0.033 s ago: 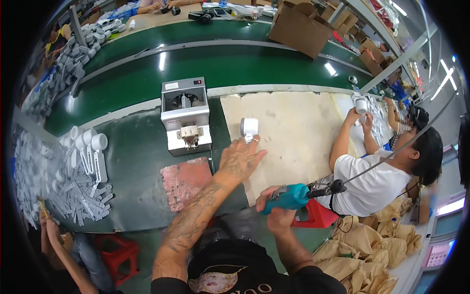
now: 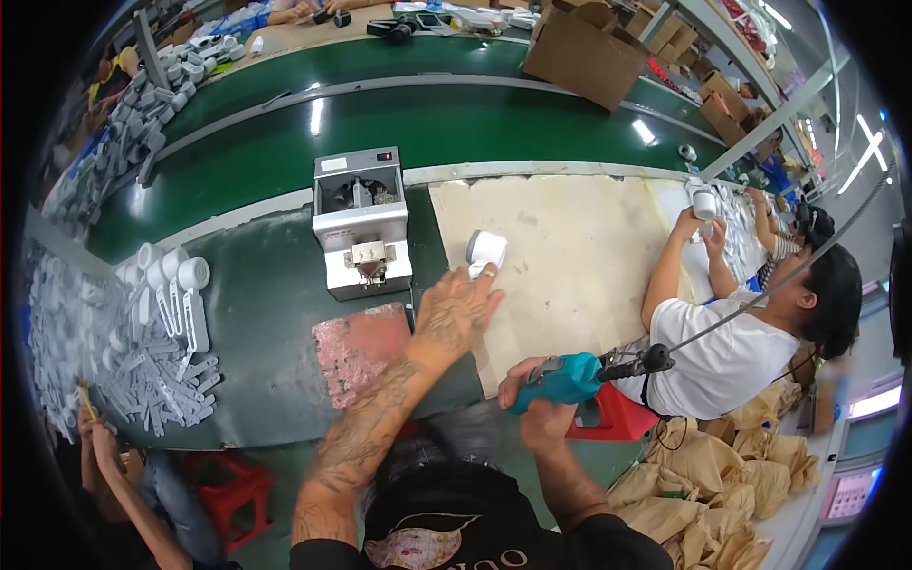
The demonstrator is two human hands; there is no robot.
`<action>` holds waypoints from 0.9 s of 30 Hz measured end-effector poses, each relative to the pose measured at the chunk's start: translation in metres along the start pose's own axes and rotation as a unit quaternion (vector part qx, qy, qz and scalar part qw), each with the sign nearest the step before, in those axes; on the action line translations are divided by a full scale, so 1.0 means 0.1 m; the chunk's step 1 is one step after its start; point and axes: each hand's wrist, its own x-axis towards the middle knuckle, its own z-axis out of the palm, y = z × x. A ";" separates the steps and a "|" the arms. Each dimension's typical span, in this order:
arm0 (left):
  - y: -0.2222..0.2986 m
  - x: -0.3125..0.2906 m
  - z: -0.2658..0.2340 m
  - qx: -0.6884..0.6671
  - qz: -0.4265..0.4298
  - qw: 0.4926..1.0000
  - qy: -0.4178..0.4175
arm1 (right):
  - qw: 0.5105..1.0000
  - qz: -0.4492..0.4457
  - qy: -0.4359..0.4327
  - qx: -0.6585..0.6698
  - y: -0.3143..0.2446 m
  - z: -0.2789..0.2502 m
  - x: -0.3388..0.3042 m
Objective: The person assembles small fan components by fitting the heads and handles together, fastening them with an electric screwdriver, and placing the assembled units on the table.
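Observation:
My left hand (image 2: 454,309) reaches over the near left part of the tan board (image 2: 579,237), its fingers at the lower end of a white round-headed part (image 2: 488,249) with a grey face. That part's lower end is hidden under the fingers, which seem to grip it. My right hand (image 2: 541,413) is wrapped round a teal power screwdriver (image 2: 565,382), held in front of me at the board's near edge. Its black nose points right, towards a cable. Left of the board stands a grey metal screw feeder (image 2: 361,223), and nearer me lies a worn red mat (image 2: 361,351).
At the left, white round-headed pieces (image 2: 193,274) stand beside a heap of grey strips (image 2: 171,389). A green conveyor (image 2: 427,123) runs behind the bench, with a cardboard box (image 2: 584,57) over it. A co-worker in a white shirt (image 2: 712,351) sits close on my right, holding a similar part.
The white part has tilted slightly in my left hand, and that hand has shifted a little to the left. The screwdriver stays almost where it was.

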 end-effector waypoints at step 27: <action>-0.61 -1.15 -1.07 -0.104 -0.007 0.995 0.012 | 0.991 -0.072 -0.114 -0.006 0.38 1.09 0.84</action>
